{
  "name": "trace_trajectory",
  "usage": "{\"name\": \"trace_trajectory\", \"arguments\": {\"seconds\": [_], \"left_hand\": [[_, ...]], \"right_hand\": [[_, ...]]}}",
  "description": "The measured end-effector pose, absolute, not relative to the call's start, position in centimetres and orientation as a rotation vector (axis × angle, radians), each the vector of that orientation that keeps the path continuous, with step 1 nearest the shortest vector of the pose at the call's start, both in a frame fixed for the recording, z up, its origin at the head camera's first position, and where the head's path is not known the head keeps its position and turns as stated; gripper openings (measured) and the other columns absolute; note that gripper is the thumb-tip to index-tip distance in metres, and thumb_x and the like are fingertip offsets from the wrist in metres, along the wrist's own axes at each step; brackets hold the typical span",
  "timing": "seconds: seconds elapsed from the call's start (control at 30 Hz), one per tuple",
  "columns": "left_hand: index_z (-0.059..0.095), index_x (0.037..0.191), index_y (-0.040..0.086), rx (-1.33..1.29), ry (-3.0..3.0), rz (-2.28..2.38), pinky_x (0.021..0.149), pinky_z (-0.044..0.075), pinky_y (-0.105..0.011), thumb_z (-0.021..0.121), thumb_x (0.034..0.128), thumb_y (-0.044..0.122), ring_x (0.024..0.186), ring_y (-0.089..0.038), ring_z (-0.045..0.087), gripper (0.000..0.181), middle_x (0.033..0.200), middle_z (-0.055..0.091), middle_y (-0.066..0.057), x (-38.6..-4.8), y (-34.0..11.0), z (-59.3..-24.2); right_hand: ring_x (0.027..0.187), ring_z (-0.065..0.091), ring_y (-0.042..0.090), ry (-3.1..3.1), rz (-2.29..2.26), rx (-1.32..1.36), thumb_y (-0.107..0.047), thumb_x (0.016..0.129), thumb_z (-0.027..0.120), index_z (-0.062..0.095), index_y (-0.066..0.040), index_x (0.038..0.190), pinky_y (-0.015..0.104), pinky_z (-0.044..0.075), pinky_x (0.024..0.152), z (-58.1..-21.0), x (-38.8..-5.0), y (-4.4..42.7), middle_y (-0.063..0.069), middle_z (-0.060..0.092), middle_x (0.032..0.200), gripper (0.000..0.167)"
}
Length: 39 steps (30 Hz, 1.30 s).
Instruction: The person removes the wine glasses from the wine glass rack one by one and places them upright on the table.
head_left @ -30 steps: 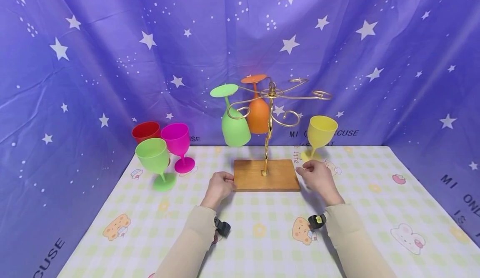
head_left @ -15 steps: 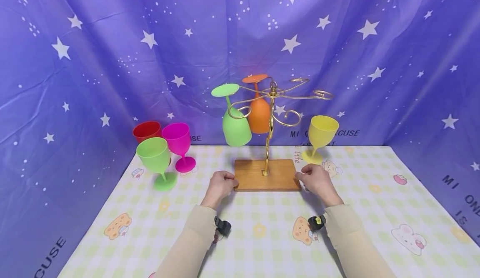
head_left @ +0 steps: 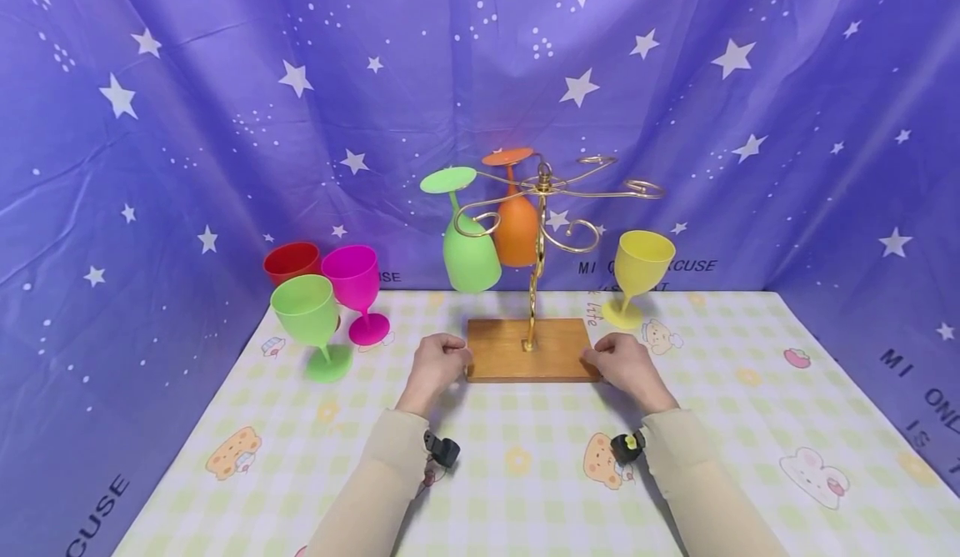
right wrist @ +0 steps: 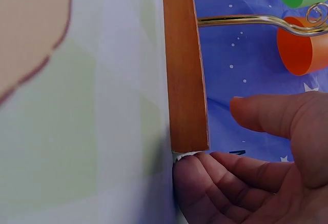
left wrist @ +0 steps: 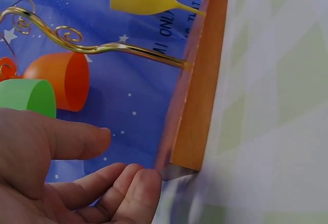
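Observation:
A gold wire glass rack (head_left: pixel 542 265) stands upright on a wooden base (head_left: pixel 525 365). A green goblet (head_left: pixel 471 258) and an orange goblet (head_left: pixel 517 228) hang upside down from its left arms. My left hand (head_left: pixel 435 368) is at the base's left end; in the left wrist view its fingertips (left wrist: pixel 143 188) are beside the wood, thumb raised and apart. At the right end, my right hand (head_left: pixel 626 365) has its fingertips (right wrist: pixel 189 175) against or just by the edge, which I cannot tell exactly. Its thumb is clear of the wood in the right wrist view.
A yellow goblet (head_left: pixel 643 265) stands upright behind my right hand. On the left are upright red (head_left: pixel 292 262), magenta (head_left: pixel 354 282) and light green (head_left: pixel 307 315) goblets. Rack arms (head_left: pixel 641 192) without goblets reach out to the right. A starry blue curtain (head_left: pixel 420 65) closes off the back.
My right hand has come in left and slightly down to the base's right end. The left hand has shifted slightly. Rack and goblets look the same.

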<state>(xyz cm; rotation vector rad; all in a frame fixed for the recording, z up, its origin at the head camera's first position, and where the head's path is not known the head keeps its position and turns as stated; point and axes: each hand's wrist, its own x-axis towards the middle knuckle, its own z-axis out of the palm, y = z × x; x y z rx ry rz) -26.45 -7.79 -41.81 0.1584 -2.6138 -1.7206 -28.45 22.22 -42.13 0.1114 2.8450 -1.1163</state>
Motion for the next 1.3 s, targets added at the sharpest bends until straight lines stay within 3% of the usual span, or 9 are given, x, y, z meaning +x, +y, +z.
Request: {"name": "trace_trajectory", "arguments": {"seconds": [0.3,0.57,0.73,1.3], "left_hand": [[0.069,0.100,0.001,0.144,-2.568,-1.674,0.064,0.050,-0.029,0.066,0.0837,0.012,0.071,-0.016,0.060,0.020,0.083,0.066,-0.006,-26.5,-8.1,-41.0],[0.068,0.102,-0.002,0.102,-2.445,-1.783,0.063,0.051,-0.027,0.066,0.0856,0.011,0.072,-0.021,0.064,0.021,0.085,0.066,-0.008,-26.5,-8.3,-39.8],[0.068,0.103,-0.001,0.019,-2.360,-1.793,0.063,0.051,-0.028,0.067,0.0853,0.010,0.068,-0.016,0.064,0.021,0.085,0.067,-0.008,-26.5,-8.3,-38.9],[0.068,0.103,-0.001,-0.130,-2.266,-1.502,0.073,0.051,-0.032,0.067,0.0840,0.008,0.078,-0.022,0.062,0.021,0.088,0.067,-0.010,-27.7,-9.3,-34.7]], "right_hand": [[0.072,0.056,0.021,2.820,-1.117,0.119,-0.028,0.088,0.064,0.062,0.000,0.099,0.030,0.046,0.060,-42.2,-28.4,21.7,0.009,0.063,0.084,0.030],[0.075,0.055,0.022,2.850,-1.087,0.124,-0.020,0.088,0.065,0.061,0.002,0.103,0.032,0.046,0.062,-42.5,-28.4,21.8,0.012,0.062,0.089,0.027],[0.079,0.057,0.023,2.858,-1.087,0.119,-0.018,0.087,0.065,0.061,0.002,0.103,0.034,0.047,0.065,-42.6,-28.4,21.9,0.013,0.063,0.092,0.026],[0.081,0.056,0.025,2.885,-1.093,0.111,-0.016,0.086,0.063,0.060,0.002,0.103,0.035,0.047,0.067,-42.7,-28.5,21.8,0.013,0.063,0.093,0.025]]}}
